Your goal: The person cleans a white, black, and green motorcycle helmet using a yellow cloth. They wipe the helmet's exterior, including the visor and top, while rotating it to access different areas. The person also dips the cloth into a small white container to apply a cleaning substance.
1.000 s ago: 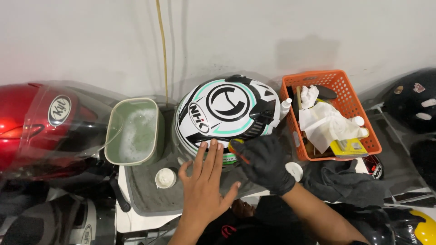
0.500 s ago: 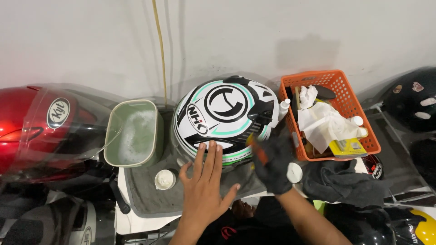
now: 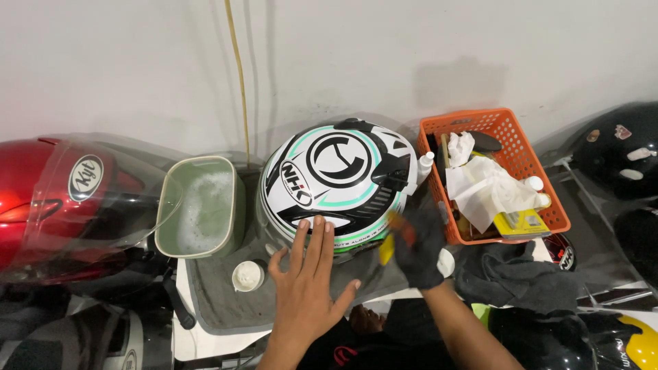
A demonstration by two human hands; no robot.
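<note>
**Helmet on a grey towel, a hand at each side**

The glossy white helmet, round-shelled with black and teal markings, sits on a grey towel on the worktop. The bare left hand lies flat with fingers spread, released, their tips touching the helmet's lower rim. The right hand, in a dark glove and blurred, is at the helmet's right edge; whether it grips anything cannot be told. A green tub of suds stands just left; an orange mesh basket right.
</note>
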